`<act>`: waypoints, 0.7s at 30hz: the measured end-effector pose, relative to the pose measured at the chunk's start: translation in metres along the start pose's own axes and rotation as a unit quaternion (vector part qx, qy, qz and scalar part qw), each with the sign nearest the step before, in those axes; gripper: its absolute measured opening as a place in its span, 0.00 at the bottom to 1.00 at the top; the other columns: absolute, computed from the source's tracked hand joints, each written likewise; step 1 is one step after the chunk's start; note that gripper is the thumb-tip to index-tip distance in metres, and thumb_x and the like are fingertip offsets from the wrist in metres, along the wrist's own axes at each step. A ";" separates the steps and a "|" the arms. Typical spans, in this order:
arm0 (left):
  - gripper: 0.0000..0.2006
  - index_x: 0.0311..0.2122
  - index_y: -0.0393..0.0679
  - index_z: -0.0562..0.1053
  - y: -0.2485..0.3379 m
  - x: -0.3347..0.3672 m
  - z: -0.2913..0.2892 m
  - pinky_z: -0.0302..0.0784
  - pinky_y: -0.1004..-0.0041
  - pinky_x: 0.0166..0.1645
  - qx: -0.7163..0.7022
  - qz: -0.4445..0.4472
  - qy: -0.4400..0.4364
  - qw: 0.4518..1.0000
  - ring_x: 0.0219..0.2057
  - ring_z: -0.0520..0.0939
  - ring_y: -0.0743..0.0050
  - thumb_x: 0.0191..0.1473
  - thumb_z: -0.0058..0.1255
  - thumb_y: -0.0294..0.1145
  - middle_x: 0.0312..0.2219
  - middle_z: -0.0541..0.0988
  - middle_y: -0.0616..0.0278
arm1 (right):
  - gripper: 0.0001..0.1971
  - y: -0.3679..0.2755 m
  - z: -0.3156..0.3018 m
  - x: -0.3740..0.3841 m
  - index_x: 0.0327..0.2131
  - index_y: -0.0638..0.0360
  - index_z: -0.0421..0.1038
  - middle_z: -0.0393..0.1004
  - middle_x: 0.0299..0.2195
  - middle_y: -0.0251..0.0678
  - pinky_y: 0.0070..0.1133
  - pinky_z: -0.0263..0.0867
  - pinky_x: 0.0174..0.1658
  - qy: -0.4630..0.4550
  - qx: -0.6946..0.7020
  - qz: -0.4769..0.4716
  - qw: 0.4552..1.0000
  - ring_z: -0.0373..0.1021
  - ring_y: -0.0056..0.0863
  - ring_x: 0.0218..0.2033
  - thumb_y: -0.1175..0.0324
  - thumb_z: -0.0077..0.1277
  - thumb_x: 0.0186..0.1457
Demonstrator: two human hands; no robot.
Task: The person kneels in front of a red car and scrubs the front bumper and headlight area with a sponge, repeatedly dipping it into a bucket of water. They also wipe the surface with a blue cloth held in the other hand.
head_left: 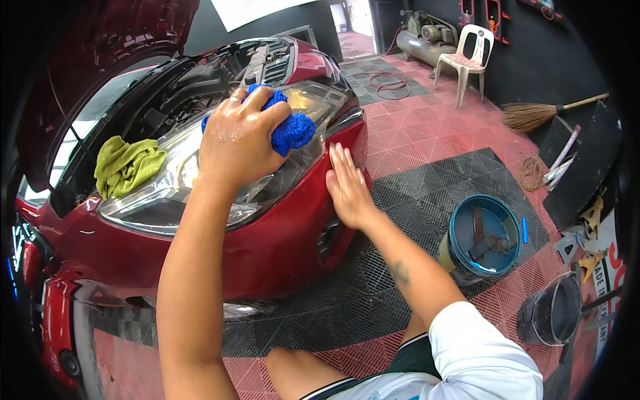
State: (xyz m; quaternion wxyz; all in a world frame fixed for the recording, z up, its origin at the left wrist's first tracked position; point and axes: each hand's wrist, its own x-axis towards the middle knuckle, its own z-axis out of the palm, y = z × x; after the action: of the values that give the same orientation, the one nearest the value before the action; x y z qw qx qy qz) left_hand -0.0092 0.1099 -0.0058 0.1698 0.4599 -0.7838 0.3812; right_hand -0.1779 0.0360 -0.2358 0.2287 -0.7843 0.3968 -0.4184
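Note:
My left hand (243, 137) is closed around a crumpled blue cloth (293, 133) over the car's headlight (163, 190). Part of the cloth sticks out between and beside the fingers. The headlight has a clear lens with an amber patch at its far end. My right hand (347, 183) lies flat on the red bumper (280, 243) beside the headlight, fingers stretched out and holding nothing. On the inner edge of the headlight, left of my left hand, sits a bunched green cloth (127, 167).
The hood (107, 47) stands raised over the engine bay. To the right are a blue bucket of water (453, 233) with dark objects in it and a black bucket (533, 317). Farther back are a plastic chair (467, 60), an air compressor (427, 47), a coiled hose (390, 83) and a broom (533, 117).

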 end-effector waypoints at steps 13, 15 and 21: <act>0.27 0.43 0.52 0.82 0.013 0.010 -0.001 0.80 0.55 0.47 0.017 0.006 -0.039 0.999 0.44 0.81 0.45 0.29 0.72 0.32 0.49 0.81 0.55 | 0.34 0.022 -0.004 0.018 0.75 0.61 0.48 0.43 0.77 0.49 0.55 0.40 0.74 0.003 -0.006 -0.101 0.995 0.38 0.51 0.78 0.50 0.33 0.76; 0.27 0.42 0.51 0.82 0.012 0.011 -0.002 0.80 0.55 0.47 0.012 0.008 -0.040 0.999 0.44 0.81 0.45 0.29 0.73 0.32 0.49 0.81 0.55 | 0.34 0.019 0.002 0.007 0.74 0.62 0.48 0.43 0.77 0.50 0.55 0.41 0.74 0.011 -0.017 -0.100 0.995 0.39 0.51 0.78 0.49 0.32 0.75; 0.27 0.43 0.51 0.82 0.016 0.020 0.000 0.79 0.55 0.47 0.014 0.009 -0.041 0.999 0.44 0.81 0.45 0.28 0.73 0.32 0.48 0.80 0.54 | 0.37 0.072 -0.010 0.066 0.75 0.61 0.45 0.42 0.78 0.48 0.51 0.39 0.76 0.049 -0.005 0.075 0.996 0.38 0.46 0.79 0.44 0.25 0.76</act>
State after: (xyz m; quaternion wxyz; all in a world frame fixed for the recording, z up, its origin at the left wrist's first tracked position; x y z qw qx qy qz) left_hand -0.0327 0.1029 -0.0003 0.1271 0.4707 -0.7887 0.3746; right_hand -0.1954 -0.0599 -0.2483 0.2360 -0.7320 0.4669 -0.4364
